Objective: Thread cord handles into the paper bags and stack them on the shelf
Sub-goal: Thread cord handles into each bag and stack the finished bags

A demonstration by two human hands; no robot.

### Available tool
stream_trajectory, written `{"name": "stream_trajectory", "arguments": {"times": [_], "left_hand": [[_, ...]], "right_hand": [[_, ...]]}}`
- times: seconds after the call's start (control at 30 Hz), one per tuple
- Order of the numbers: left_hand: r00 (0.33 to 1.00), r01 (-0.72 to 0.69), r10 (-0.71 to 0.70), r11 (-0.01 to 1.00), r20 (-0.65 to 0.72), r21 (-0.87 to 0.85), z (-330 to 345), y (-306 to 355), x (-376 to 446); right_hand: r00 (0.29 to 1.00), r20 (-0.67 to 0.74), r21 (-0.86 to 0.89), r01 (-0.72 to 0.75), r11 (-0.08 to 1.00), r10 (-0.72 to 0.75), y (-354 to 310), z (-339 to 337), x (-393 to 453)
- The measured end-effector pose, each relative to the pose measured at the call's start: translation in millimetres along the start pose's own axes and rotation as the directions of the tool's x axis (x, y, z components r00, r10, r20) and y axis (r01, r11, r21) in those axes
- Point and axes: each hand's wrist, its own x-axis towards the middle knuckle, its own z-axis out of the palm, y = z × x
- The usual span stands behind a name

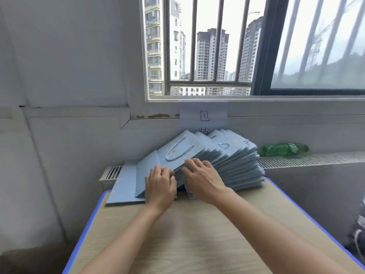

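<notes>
Fingers: left hand (161,186) curled, right hand (201,176) spread | both pressing paper bags (227,161) | forearms extended over table (197,234)

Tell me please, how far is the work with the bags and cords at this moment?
Done: a tall leaning stack of blue bags lies against the wall, and the top bag shows a threaded cord handle. In hand: the left hand and the right hand rest on the stack's near edge, seemingly straightening it. Left: flat bags beside it show no cord from here. How many remain, I cannot tell.
</notes>
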Motion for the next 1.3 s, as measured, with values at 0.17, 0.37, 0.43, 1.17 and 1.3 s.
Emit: {"name": "stream_trajectory", "arguments": {"times": [0.17,0.37,0.43,1.17,1.3], "left_hand": [[0.931,-0.25,0.224,0.967,0.289,0.055,-15,56,-24],[0.787,-0.438,0.45,0.889,0.422,-0.133,-23,170,-113],[0.729,-0.512,0.542,0.837,0.417,-0.193,-22,203,-149],[0.204,-0.603,0.317,0.786,0.926,-0.136,269,252,-369],[0.197,-0.538,0.154,0.843,0.968,-0.025,364,246,-391]], "right_hand": [[0.993,0.092,0.032,-0.08,0.996,0.077,-1,-36,-71],[0.887,0.362,0.093,-0.341,0.935,0.288,13,-93,-215],[0.86,0.378,0.033,-0.382,0.924,0.342,20,-106,-265],[0.286,0.582,0.299,-0.946,0.126,0.761,48,145,-584],[0.209,0.708,0.203,-0.975,0.089,0.674,80,241,-634]]}}
